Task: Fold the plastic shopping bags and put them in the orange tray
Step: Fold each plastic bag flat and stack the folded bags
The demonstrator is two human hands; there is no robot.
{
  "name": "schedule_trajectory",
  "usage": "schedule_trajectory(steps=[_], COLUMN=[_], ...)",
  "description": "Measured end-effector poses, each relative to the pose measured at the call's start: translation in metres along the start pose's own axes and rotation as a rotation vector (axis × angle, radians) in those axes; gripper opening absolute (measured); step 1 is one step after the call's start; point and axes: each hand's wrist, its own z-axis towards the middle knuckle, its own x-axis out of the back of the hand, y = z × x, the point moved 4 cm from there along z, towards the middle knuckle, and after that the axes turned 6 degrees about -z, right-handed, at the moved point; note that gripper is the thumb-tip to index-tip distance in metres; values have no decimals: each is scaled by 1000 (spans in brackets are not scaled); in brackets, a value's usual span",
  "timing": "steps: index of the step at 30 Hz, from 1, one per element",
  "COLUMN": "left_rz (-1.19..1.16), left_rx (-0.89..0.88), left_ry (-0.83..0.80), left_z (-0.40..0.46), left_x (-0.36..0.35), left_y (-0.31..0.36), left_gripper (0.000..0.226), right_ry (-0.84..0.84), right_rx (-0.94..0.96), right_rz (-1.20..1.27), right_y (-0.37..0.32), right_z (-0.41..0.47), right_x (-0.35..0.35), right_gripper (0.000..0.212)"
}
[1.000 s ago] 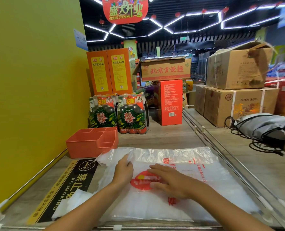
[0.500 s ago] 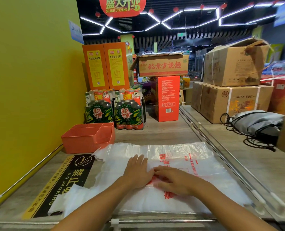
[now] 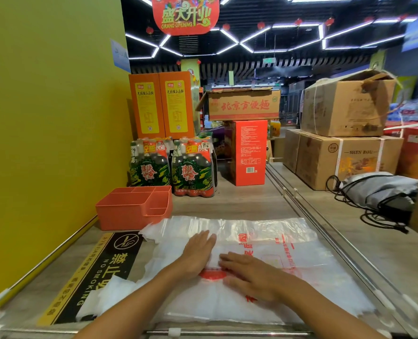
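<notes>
Both palms pressed flat on the plastic shopping bag [image 3: 264, 241].
Left hand [image 3: 198, 253] and right hand [image 3: 249, 275] lie fingers straight; orange tray [image 3: 129, 211] beyond the left, bottle packs [image 3: 171, 165] behind.

"GRAND OPENING" on hanging sign [image 3: 185, 15]; "NO SMOKING" on counter sticker [image 3: 100, 272]; "SHEN ROU" on carton [image 3: 359, 162].

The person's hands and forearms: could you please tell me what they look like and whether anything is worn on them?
Both the left hand and the right hand are bare: no gloves, rings, watch or bracelet show. Both forearms are uncovered as far as the frame's lower edge, with no sleeve in view.
</notes>
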Motion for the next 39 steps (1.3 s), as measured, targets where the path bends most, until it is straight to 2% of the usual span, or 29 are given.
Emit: schedule_trajectory(steps=[3, 5, 8, 11, 13, 15, 17, 23, 26, 28, 30, 33, 36, 39], left_rz=[-69, -163, -429, -793, -987, -1037, -1017, -879, -785, -684, -514, -226, 209, 355], left_rx=[128, 158, 99, 103, 172, 183, 188, 216, 259, 221, 138, -37, -193, -226], left_ry=[90, 81, 150, 255, 210, 133, 155, 467, 553, 570, 566, 478, 332, 152], left_z=[0, 0, -3, -6, -5, -8, -12, -11, -19, -20, -19, -16, -14, -14], left_x=[12, 14, 17, 19, 9, -3, -12, 15, 34, 41, 41, 26, 0, -20], left_y=[-19, -31, -35, -32, -28, -17, -9, -24, -34, -31, -19, -1, 10, 7], left_gripper=[64, 65, 64, 64, 58, 38, 21, 37, 34, 27, 21, 21, 31, 40], right_ry=[-13, -11, 0, 12, 17, 19, 25, 62, 70, 53, 31, 20, 34, 46], right_rx=[-14, -16, -6, -8, -21, -25, -24, -74, -83, -67, -59, -65, -50, -11], right_rz=[10, 21, 32, 58, 77, 89, 101, 86, 77, 63, 48, 49, 53, 58], right_y=[3, 6, 8, 10, 11, 11, 10, 9, 9, 5, 0, -2, -2, -4], right_z=[2, 2, 2, 1, 0, 0, 0, -17, -21, -18, -15, -13, -14, -14], right_x=[-2, -3, -5, -5, -4, -3, -2, 17, 16, 13, 11, 9, 8, 11], right_gripper=[65, 68, 69, 68, 68, 69, 69, 63, 59, 55, 54, 56, 55, 50])
